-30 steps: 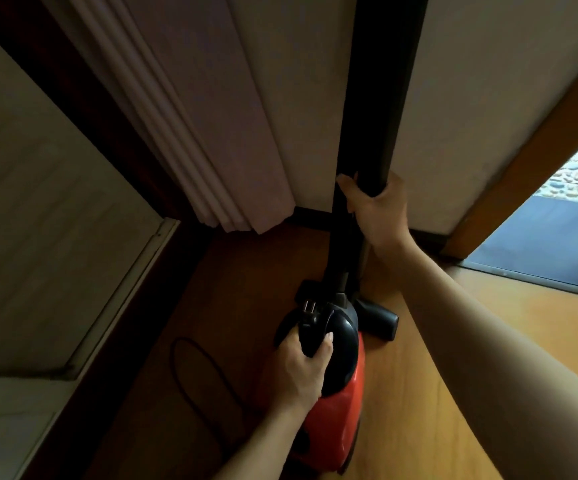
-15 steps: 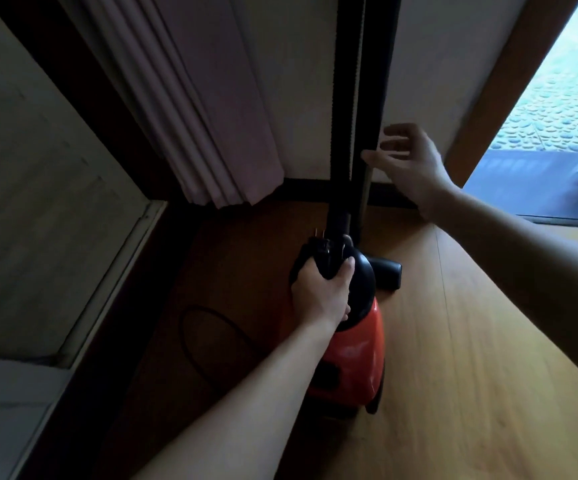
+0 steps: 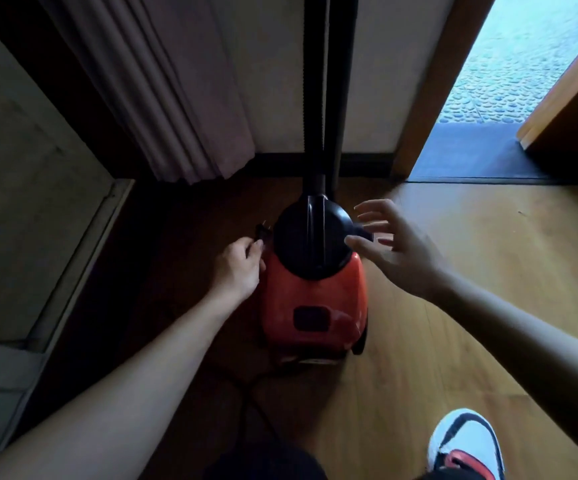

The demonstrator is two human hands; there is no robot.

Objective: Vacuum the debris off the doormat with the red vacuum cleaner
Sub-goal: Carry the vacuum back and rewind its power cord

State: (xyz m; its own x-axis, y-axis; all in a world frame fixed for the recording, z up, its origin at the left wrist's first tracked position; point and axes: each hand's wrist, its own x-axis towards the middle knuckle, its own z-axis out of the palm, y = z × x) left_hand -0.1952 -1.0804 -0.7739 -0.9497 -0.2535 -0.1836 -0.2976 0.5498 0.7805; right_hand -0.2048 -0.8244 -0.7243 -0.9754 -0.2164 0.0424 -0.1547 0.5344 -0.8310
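Note:
The red vacuum cleaner (image 3: 315, 299) stands on the wooden floor in front of me, with a black domed top (image 3: 312, 237) and its black hose and tube (image 3: 325, 98) rising against the wall. My left hand (image 3: 237, 271) pinches the black power plug (image 3: 262, 233) at the vacuum's left side. My right hand (image 3: 398, 251) hovers with spread fingers just right of the dome, holding nothing. The dark doormat (image 3: 467, 154) lies in the doorway at the upper right.
A pleated curtain (image 3: 163, 91) hangs at the upper left beside a dark frame. The black cord (image 3: 256, 403) trails over the floor behind the vacuum. A wooden door (image 3: 571, 91) stands open at the right. My white and red shoe (image 3: 464, 445) is at the bottom right.
My right hand let go of the tube and dropped toward the dome. My left hand moved off the top handle to the vacuum's left side with the plug. The view tilted downward.

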